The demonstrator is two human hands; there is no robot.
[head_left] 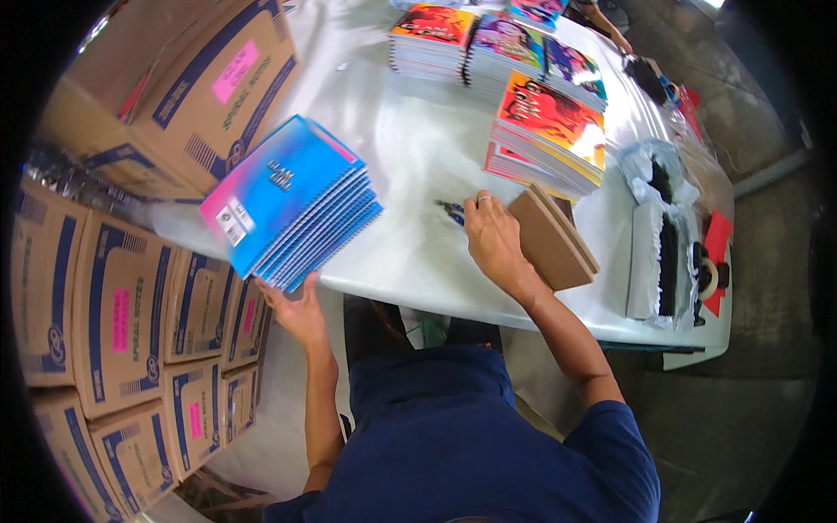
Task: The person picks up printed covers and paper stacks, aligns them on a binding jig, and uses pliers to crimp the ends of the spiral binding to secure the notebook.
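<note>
A stack of blue spiral notebooks (301, 187) stands at the left of the table, slightly fanned, its wire bindings facing right. My left hand (301, 315) touches the stack's near corner, thumb and fingers apart; some fingertips are hidden beneath it. On the table's middle right, my right hand (493, 237) is palm down with its fingers curled around small blue-handled pliers (452, 211). Their dark tips point left, and the hand covers part of the handles. Against the right hand's outer side rests a stack of brown cardboard pieces (555, 237).
Orange-covered notebooks (551, 118) are stacked beyond the cardboard, with more notebook piles (430, 39) farther back. A plastic-wrapped block (645, 261) and a tape roll (711, 281) lie right. Cartons (131, 314) crowd the left. Another person's hand (621, 42) shows at the far right.
</note>
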